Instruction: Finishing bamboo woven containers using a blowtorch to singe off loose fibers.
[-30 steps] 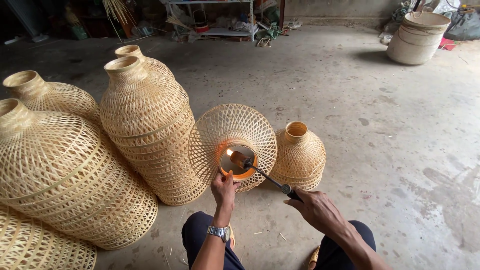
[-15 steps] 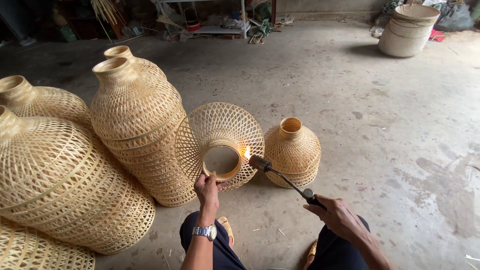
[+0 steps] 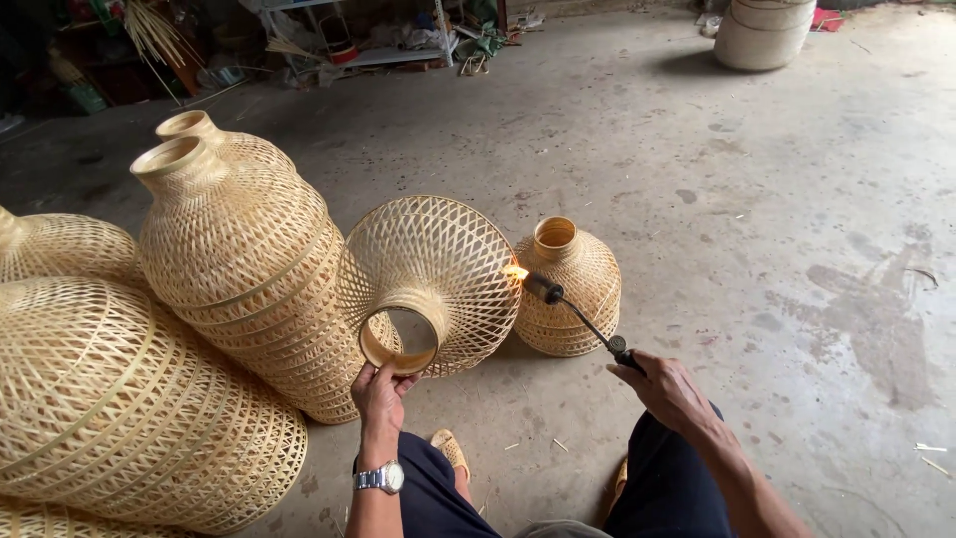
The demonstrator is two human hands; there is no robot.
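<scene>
A woven bamboo lampshade [image 3: 438, 269] lies tipped on its side on the concrete floor, its narrow neck ring toward me. My left hand [image 3: 381, 391], with a wristwatch, grips the lower rim of that neck ring. My right hand [image 3: 667, 389] holds a thin black gas torch [image 3: 583, 317]. The torch's small flame [image 3: 516, 271] touches the right side of the lampshade's weave. A small bamboo lampshade [image 3: 570, 289] stands upright just behind the torch.
A tall woven shade [image 3: 249, 269] stands at the left, another [image 3: 224, 139] behind it, and big ones [image 3: 119, 408] lie further left. A stack of round baskets [image 3: 762, 35] sits at the far right. Clutter lines the back wall.
The flame has left the neck opening and moved to the shade's right outer side. My left hand has turned the shade, and the neck ring now sits lower.
</scene>
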